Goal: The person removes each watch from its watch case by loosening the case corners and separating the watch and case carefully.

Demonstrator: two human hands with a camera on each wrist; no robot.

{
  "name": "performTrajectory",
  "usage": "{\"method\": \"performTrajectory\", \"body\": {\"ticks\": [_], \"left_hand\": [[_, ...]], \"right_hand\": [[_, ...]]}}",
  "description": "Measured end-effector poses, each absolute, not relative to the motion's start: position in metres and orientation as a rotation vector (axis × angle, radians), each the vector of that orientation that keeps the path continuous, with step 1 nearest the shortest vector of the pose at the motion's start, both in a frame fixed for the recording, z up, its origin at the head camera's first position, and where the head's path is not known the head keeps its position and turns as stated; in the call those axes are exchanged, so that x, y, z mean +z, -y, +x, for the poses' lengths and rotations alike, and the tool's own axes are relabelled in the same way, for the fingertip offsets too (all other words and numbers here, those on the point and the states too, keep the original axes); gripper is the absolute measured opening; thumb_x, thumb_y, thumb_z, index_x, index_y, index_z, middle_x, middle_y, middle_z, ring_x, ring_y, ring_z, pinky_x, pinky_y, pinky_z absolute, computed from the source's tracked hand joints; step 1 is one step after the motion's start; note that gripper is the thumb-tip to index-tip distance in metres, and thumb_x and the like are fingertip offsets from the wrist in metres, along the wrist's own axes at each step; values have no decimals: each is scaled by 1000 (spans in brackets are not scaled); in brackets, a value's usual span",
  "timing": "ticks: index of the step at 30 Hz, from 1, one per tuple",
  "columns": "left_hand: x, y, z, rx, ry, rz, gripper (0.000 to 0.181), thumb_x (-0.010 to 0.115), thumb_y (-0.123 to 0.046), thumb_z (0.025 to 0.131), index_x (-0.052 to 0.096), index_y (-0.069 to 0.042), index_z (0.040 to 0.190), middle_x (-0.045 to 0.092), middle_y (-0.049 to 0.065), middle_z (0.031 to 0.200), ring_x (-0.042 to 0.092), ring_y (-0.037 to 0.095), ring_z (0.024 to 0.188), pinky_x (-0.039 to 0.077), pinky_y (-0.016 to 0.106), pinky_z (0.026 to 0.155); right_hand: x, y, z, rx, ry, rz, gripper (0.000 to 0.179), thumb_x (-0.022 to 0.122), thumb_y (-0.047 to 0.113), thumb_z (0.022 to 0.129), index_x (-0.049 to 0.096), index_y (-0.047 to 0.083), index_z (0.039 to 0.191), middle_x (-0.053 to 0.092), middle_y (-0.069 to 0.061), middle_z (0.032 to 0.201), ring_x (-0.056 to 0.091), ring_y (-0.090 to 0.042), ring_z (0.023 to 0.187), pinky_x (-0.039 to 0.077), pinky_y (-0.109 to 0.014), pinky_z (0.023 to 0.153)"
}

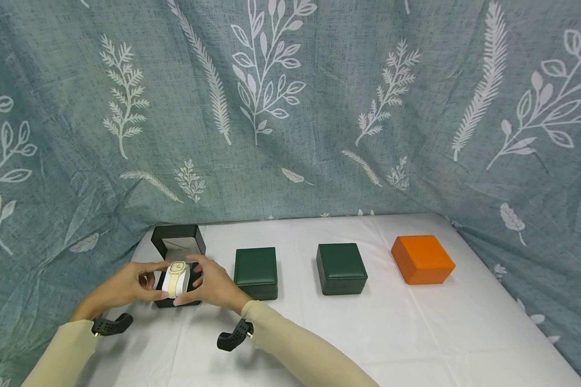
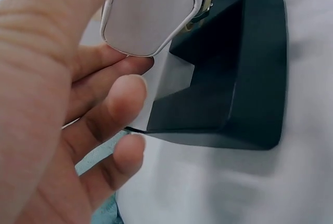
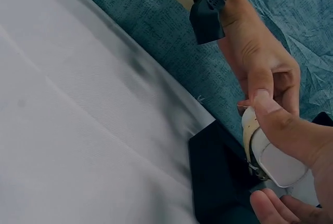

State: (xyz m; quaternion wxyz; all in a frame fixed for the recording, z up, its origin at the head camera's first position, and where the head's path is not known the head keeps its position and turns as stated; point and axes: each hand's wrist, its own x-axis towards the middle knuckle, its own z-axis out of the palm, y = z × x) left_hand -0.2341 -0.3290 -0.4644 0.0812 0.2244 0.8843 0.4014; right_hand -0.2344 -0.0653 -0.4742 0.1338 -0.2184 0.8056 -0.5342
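Observation:
A pale yellow watch with a light strap is wrapped around a white cushion at the left of the table. My left hand pinches one side of the cushion between thumb and fingers. From the other side my right hand grips it, its thumb along the edge. The cushion's flat white end shows in the left wrist view, while some left fingers stay free of it. Under and behind the hands stands a black box with its lid raised; its inner compartment shows no cushion.
Two closed dark green boxes stand to the right of the black box. Farther right is a closed orange box. A white cloth covers the table, and a leaf-patterned blue-green curtain hangs behind it.

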Motion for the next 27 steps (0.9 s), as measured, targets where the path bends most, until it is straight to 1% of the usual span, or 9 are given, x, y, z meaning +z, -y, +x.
{"method": "performTrajectory", "body": {"ticks": [3,7,10,12,17,20,22,24,27], "left_hand": [[-463,328,-234,1183,-2632,703,73,86,-29,86,56,3,144,62,3,79,55,10,64,48,29,54],[-462,327,-234,1191,-2601,731,76,85,-28,88,52,8,146,69,11,100,57,11,66,49,29,55],[-463,326,-234,1212,-2568,740,78,85,-26,88,49,11,146,68,14,112,57,9,66,49,29,56],[-463,326,-233,1217,-2554,740,79,85,-26,88,48,12,146,68,15,106,56,8,66,49,28,56],[-462,326,-232,1253,-2531,721,78,85,-24,87,48,11,147,67,14,101,56,8,70,48,28,58],[-462,327,-231,1279,-2519,719,76,85,-20,88,48,11,147,68,15,110,60,11,75,51,30,63],[-461,328,-230,1301,-2504,712,76,84,-18,88,48,11,147,69,18,116,65,13,82,55,31,70],[-461,328,-229,1318,-2480,716,75,83,-17,89,45,13,148,65,23,127,68,14,92,57,33,77],[-461,329,-228,1358,-2427,698,77,81,-15,91,41,14,149,58,30,137,69,15,104,57,35,85]], "right_hand": [[-476,67,-234,-1564,-2288,-693,97,97,26,73,44,26,154,58,0,124,66,-9,92,54,-24,70],[-479,68,-235,-1589,-2247,-744,96,95,24,75,43,25,155,58,4,119,68,-10,92,55,-24,70],[-481,69,-235,-1589,-2240,-767,94,94,25,77,43,26,155,58,6,118,68,-10,92,55,-24,71],[-481,69,-236,-1586,-2244,-777,92,93,25,78,43,26,155,59,6,117,67,-10,92,54,-23,72],[-483,70,-235,-1614,-2234,-768,87,92,26,80,46,27,153,62,8,111,66,-7,90,54,-23,73],[-484,70,-235,-1652,-2195,-768,87,92,26,80,46,26,154,64,10,108,66,-5,89,55,-23,74],[-484,70,-235,-1672,-2166,-776,87,92,25,80,46,25,154,63,11,109,66,-5,90,55,-23,75],[-484,71,-235,-1690,-2145,-788,87,92,25,81,45,23,155,63,12,110,66,-5,91,56,-23,75],[-485,72,-234,-1707,-2139,-791,87,92,24,80,46,22,154,63,12,111,66,-5,91,56,-23,76]]}}
